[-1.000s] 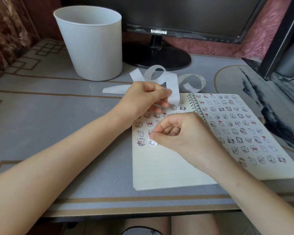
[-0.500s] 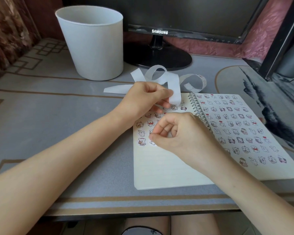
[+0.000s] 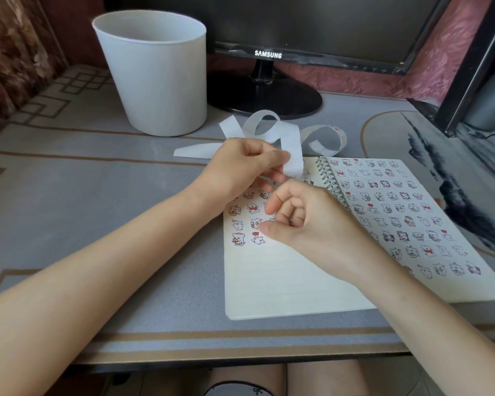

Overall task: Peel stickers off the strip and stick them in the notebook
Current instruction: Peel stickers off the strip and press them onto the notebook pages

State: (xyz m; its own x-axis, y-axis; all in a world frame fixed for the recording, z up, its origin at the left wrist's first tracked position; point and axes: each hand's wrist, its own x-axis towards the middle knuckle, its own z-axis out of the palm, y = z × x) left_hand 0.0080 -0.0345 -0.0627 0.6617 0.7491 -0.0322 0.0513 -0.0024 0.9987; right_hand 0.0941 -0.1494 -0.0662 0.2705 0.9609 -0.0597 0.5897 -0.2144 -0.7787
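Note:
An open spiral notebook point(image 3: 283, 284) lies on the desk, with rows of small bear stickers filling its right page and the top of its left page. My left hand point(image 3: 240, 167) pinches the white backing strip point(image 3: 292, 150) just above the notebook's top edge, and the strip's loose loops trail behind on the desk. My right hand point(image 3: 306, 224) hovers low over the left page with its fingers curled and nothing visible in them. Its thumb tip is beside the last sticker point(image 3: 257, 238) in the bottom row.
A white plastic bin point(image 3: 160, 81) stands at the back left. Behind the strip are a monitor point(image 3: 266, 55) and its round black base point(image 3: 269, 101). A patterned mat point(image 3: 455, 172) lies to the right of the notebook. The desk's front edge is close to my knees.
My right hand brought a sticker down onto the left page and pressed it there; now the hand has drawn back slightly and the sticker lies on the page. My left hand has kept hold of the strip.

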